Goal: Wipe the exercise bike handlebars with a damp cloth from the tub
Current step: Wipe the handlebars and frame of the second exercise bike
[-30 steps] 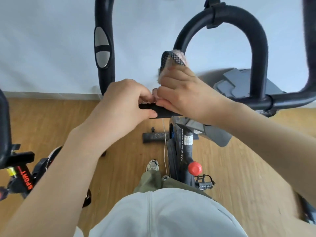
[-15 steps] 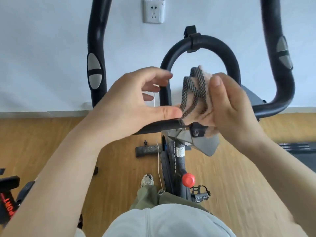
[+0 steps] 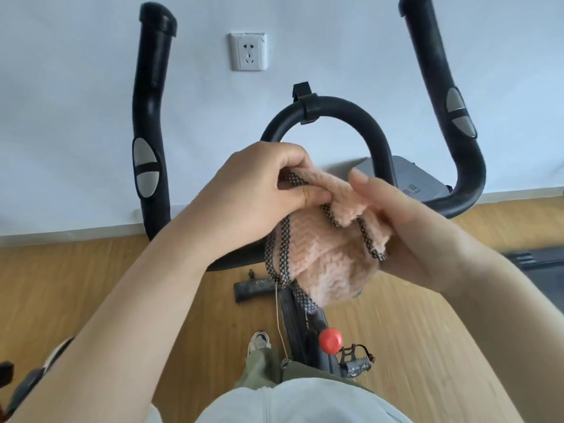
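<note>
A fluffy pink cloth (image 3: 323, 257) with a dark checked border hangs between both hands, over the middle of the black handlebars (image 3: 332, 117). My left hand (image 3: 256, 193) pinches its upper left edge between thumb and fingers. My right hand (image 3: 406, 227) holds the cloth's right side from underneath, fingers spread along it. The handlebars have a centre loop, a left upright grip (image 3: 149, 123) and a right upright grip (image 3: 448, 117), each with silver sensor pads. The crossbar below the cloth is mostly hidden. No tub is in view.
The bike frame, a red knob (image 3: 330, 341) and a pedal (image 3: 357, 363) stand below the cloth on the wooden floor. A white wall with a socket (image 3: 248, 51) is just behind. Another machine's parts show at the far left (image 3: 27, 380) and right (image 3: 537, 257).
The cloth was bunched in my right hand on the crossbar; my left hand has left the bar and taken the cloth's edge, and the cloth now hangs spread between both hands.
</note>
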